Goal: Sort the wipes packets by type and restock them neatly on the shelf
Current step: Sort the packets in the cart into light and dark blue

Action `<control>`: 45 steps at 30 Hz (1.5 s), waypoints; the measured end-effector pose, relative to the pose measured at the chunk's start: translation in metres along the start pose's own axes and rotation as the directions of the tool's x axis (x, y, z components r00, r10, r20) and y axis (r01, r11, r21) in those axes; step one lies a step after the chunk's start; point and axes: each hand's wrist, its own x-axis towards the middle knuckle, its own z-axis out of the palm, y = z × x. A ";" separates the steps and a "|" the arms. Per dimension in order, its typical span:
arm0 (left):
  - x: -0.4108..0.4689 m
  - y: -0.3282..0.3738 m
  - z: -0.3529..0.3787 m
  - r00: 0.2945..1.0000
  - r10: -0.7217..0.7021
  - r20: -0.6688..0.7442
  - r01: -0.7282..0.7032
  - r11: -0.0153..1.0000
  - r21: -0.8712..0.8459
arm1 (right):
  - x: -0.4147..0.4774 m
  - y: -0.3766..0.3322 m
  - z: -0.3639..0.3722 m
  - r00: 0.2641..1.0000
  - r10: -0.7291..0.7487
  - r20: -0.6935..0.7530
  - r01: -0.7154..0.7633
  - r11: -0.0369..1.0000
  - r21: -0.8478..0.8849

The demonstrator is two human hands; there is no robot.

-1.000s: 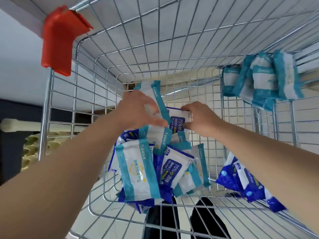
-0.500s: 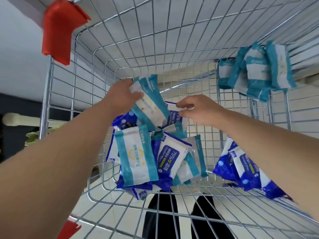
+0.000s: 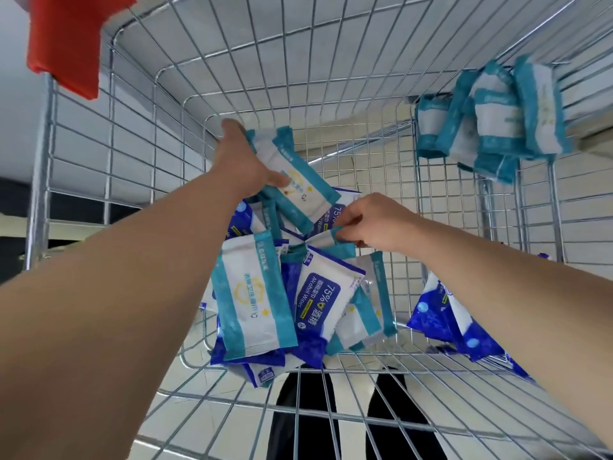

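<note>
A heap of wipes packets (image 3: 288,303) lies in a wire basket (image 3: 298,383); teal-and-white ones are mixed with dark blue "75% Alcohol Wipes" ones. My left hand (image 3: 242,164) grips a teal-and-white packet (image 3: 295,174) lifted above the heap. My right hand (image 3: 374,224) pinches the teal edge of another packet (image 3: 325,239) at the top of the heap. A row of teal packets (image 3: 491,121) stands on the shelf at the upper right. Some blue packets (image 3: 444,323) lie at the right, partly hidden by my right arm.
Wire grid walls surround the heap on all sides. A red plastic corner piece (image 3: 66,44) caps the post at the upper left. Dark trouser legs (image 3: 338,423) show through the wire at the bottom.
My left hand has lifted the teal packet up and away from the heap. My right hand has dropped slightly and taken hold of a teal packet's edge.
</note>
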 end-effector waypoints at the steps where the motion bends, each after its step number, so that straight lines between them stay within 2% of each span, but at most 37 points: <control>1: -0.001 0.000 -0.001 1.000 -0.006 0.000 0.006 1.000 -0.004 | 0.000 0.000 0.000 1.000 0.001 -0.007 -0.001 1.000 -0.021; 3: -0.003 0.000 -0.003 1.000 0.012 -0.001 -0.012 0.999 0.031 | 0.001 -0.001 -0.003 0.999 0.017 -0.041 -0.016 1.000 0.016; 5: -0.006 0.001 -0.005 0.999 0.051 0.017 -0.052 0.998 0.033 | 0.001 0.000 -0.008 0.996 0.061 -0.068 -0.045 0.974 0.221; 7: -0.009 0.003 -0.006 0.994 0.098 0.040 -0.098 0.995 0.003 | 0.004 0.000 -0.015 0.989 0.103 -0.108 -0.052 0.915 0.399; 10: -0.011 0.007 -0.008 0.983 0.170 0.064 -0.169 0.985 -0.017 | 0.007 -0.005 -0.028 0.965 0.143 -0.222 0.000 0.842 0.540; 13: -0.010 0.011 -0.009 0.983 0.179 0.035 -0.175 0.978 -0.110 | 0.011 -0.015 -0.038 0.933 0.196 -0.303 0.075 0.717 0.693; 16: -0.008 0.014 -0.005 0.989 0.133 0.060 -0.115 0.963 -0.242 | 0.013 -0.022 -0.041 0.941 0.207 -0.266 0.096 0.592 0.801; 20: -0.011 0.017 -0.001 0.988 0.065 0.138 -0.006 0.921 -0.389 | 0.014 -0.020 -0.039 0.973 0.148 -0.179 0.079 0.514 0.854; 22: -0.015 0.020 -0.002 0.980 0.050 0.192 0.047 0.883 -0.468 | 0.011 -0.018 -0.042 0.974 0.143 -0.178 0.079 0.521 0.850; 24: -0.024 0.027 -0.003 0.969 0.055 0.239 0.086 0.837 -0.541 | 0.002 -0.016 -0.049 0.975 0.123 -0.184 0.082 0.572 0.816; 27: -0.045 0.047 -0.002 0.946 0.100 0.308 0.103 0.808 -0.580 | -0.017 -0.006 -0.068 0.979 0.112 -0.172 0.061 0.639 0.766; 29: -0.059 0.066 0.004 0.930 0.128 0.346 0.111 0.797 -0.594 | -0.035 0.005 -0.086 0.977 0.131 -0.165 0.042 0.648 0.761; 32: -0.074 0.100 0.023 0.914 0.156 0.375 0.111 0.792 -0.601 | -0.067 0.026 -0.114 0.981 0.165 -0.105 -0.022 0.625 0.781; 34: -0.080 0.126 0.040 0.902 0.178 0.394 0.107 0.791 -0.602 | -0.085 0.040 -0.133 0.978 0.178 -0.111 -0.013 0.579 0.815; 36: -0.083 0.154 0.060 0.892 0.205 0.403 0.105 0.772 -0.627 | -0.094 0.053 -0.153 0.952 0.236 -0.194 0.040 0.534 0.845; 39: -0.079 0.196 0.091 0.905 0.201 0.375 0.136 0.697 -0.704 | -0.086 0.076 -0.183 0.872 0.342 -0.351 0.170 0.461 0.871; 41: -0.073 0.214 0.112 0.911 0.188 0.368 0.163 0.655 -0.738 | -0.076 0.090 -0.198 0.818 0.377 -0.435 0.193 0.532 0.824; 43: -0.066 0.222 0.132 0.930 0.165 0.328 0.119 0.710 -0.694 | -0.066 0.101 -0.204 0.815 0.334 -0.473 0.180 0.631 0.755; 45: -0.060 0.222 0.148 0.961 0.132 0.244 0.060 0.760 -0.647 | -0.060 0.109 -0.202 0.820 0.233 -0.523 0.150 0.794 0.589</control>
